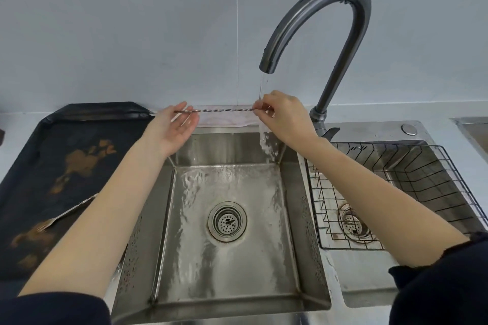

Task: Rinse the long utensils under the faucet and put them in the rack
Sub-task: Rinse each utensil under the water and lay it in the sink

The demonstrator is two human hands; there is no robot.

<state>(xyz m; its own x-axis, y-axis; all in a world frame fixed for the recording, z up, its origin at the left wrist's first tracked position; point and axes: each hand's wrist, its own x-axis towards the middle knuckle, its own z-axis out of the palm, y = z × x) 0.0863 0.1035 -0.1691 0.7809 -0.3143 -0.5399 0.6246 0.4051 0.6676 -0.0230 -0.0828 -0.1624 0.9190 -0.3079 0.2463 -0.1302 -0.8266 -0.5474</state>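
Observation:
A long twisted metal utensil (221, 110) is held level above the back of the main sink (227, 295). My left hand (175, 125) pinches its left end, palm up. My right hand (284, 116) grips its right end under the stream of water running from the curved dark faucet (340, 2). The black wire rack (412, 185) sits in the smaller basin at the right, with nothing in it. A fork (63, 216) lies on the dark tray (52, 166) at the left, partly hidden behind my left forearm.
A pale cloth (224, 121) lies along the back edge of the sink. The main drain strainer (227, 221) is in the basin's middle, with water spreading over the floor. A round button (408, 129) sits behind the rack.

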